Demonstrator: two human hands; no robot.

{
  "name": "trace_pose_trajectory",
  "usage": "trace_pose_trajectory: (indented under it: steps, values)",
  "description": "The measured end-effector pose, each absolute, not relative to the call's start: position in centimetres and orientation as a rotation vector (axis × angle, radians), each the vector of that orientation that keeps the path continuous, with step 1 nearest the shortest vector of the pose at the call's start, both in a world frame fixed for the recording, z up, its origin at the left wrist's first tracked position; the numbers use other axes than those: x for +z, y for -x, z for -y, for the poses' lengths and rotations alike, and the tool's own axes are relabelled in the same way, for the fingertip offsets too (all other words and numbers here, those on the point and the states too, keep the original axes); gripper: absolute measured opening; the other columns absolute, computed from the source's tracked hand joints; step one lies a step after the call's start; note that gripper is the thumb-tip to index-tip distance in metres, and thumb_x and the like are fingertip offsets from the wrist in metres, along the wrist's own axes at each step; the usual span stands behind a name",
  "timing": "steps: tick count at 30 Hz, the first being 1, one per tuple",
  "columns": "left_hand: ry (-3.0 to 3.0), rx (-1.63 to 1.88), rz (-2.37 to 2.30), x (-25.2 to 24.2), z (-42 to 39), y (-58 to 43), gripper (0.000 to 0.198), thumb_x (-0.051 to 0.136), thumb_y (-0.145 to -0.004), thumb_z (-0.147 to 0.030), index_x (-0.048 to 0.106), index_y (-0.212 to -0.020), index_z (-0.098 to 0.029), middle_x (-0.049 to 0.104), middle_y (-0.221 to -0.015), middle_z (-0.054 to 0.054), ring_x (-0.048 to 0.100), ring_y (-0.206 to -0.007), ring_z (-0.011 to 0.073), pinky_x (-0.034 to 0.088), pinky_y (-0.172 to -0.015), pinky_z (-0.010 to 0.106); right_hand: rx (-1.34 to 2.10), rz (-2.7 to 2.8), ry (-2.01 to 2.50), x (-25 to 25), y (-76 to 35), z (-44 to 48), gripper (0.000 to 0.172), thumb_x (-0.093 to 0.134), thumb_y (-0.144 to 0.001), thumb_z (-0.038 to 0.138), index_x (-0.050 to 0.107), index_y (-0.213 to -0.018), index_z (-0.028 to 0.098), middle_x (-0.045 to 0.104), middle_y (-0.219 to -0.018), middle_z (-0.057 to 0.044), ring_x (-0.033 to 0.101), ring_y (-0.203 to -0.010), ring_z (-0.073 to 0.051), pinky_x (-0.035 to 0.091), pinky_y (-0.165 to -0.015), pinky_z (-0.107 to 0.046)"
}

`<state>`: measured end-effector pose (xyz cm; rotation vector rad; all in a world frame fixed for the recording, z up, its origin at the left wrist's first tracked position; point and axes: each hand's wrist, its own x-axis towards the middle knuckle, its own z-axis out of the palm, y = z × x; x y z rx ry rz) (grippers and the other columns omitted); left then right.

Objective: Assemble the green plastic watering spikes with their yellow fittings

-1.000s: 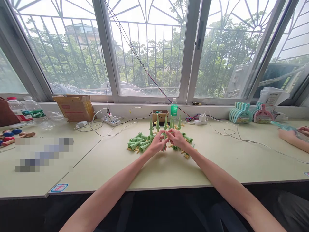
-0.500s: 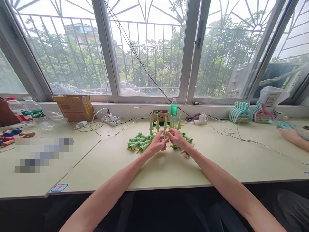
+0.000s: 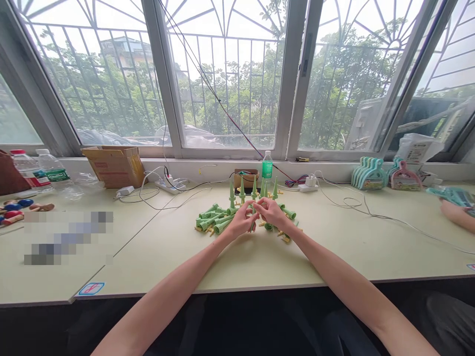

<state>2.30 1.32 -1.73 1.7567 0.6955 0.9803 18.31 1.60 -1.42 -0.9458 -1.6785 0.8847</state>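
Note:
My left hand is closed around a slim green plastic cone piece, mostly hidden by the fingers. Right beside it, my right hand pinches at the top of the same piece, fingertips meeting those of the left. Whether a small yellow part sits between the fingertips I cannot tell. Behind the hands stand several upright green cones with yellow pegs at their sides. Loose green cone pieces lie in a heap to the left, among small yellow pegs that also lie on the right.
A small cardboard box and a green-liquid bottle stand at the back. White cables and a power strip lie near the sill. Teal fan-shaped items stand to the right, where another person's hand holds teal pieces.
My hands stay in nearly the same place on the green cone piece. At the right edge, the other person's hand has shifted right with the teal pieces.

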Motion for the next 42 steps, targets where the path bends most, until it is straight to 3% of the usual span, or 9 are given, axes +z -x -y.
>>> trace_pose_trajectory:
  steps: [11,16,30,35,39,42]
  values:
    - [-1.555,0.954,-0.613,-1.6,-1.5,-2.4,0.032,0.044,-0.086,-0.038,0.045,-0.113,-0.022,0.057,-0.083,0.000,0.056,-0.044,0.0091,0.041,-0.040,0.021,0.812,1.643,0.963,-0.7,-17.8,-0.6,0.041,0.061,-0.078,0.060,0.053,-0.081,0.019,0.051,-0.051,0.004,0.040,-0.043,-0.009,0.028,-0.041,-0.021]
    - [-1.553,0.972,-0.650,-1.6,-1.6,-2.6,0.033,0.043,-0.086,-0.040,0.045,-0.113,-0.021,0.057,-0.082,0.000,0.056,-0.044,0.0094,0.045,-0.042,0.023,0.750,1.663,0.973,-0.9,-17.8,-0.6,0.042,0.061,-0.078,0.061,0.055,-0.083,0.019,0.052,-0.052,0.003,0.041,-0.043,-0.010,0.028,-0.041,-0.022]
    - [-1.761,1.303,-0.902,-1.7,-1.9,-2.9,0.034,0.046,-0.089,-0.050,0.053,-0.106,-0.021,0.056,-0.067,-0.003,0.047,-0.037,0.0075,0.037,-0.039,0.020,0.607,1.689,1.011,-1.6,-17.4,-1.1,0.046,0.046,-0.087,0.062,0.054,-0.100,0.019,0.053,-0.055,0.003,0.045,-0.045,-0.012,0.035,-0.045,-0.024]
    - [-1.816,1.501,-1.069,-1.1,-1.7,-2.5,0.031,0.046,-0.090,-0.049,0.055,-0.106,-0.024,0.058,-0.071,-0.002,0.044,-0.039,0.0070,0.035,-0.044,0.021,0.468,1.663,1.044,-1.8,-17.4,-1.1,0.036,0.035,-0.095,0.052,0.054,-0.096,0.021,0.054,-0.057,0.001,0.049,-0.050,-0.015,0.038,-0.052,-0.025]
    - [-1.791,1.604,-1.137,-0.9,-1.9,-2.3,0.028,0.048,-0.089,-0.046,0.056,-0.103,-0.023,0.058,-0.069,-0.001,0.045,-0.044,0.0091,0.034,-0.048,0.021,0.312,1.801,1.075,-2.3,-17.4,-1.4,0.022,0.045,-0.093,0.036,0.057,-0.085,0.020,0.057,-0.061,0.000,0.049,-0.053,-0.014,0.038,-0.057,-0.026]
    - [-1.799,1.596,-1.181,-0.9,-2.0,-2.3,0.028,0.048,-0.089,-0.046,0.056,-0.103,-0.023,0.059,-0.071,-0.001,0.049,-0.047,0.0104,0.035,-0.050,0.022,0.245,1.905,1.045,-2.7,-17.3,-1.8,0.016,0.049,-0.090,0.027,0.062,-0.083,0.019,0.064,-0.075,-0.003,0.055,-0.067,-0.016,0.042,-0.066,-0.028]
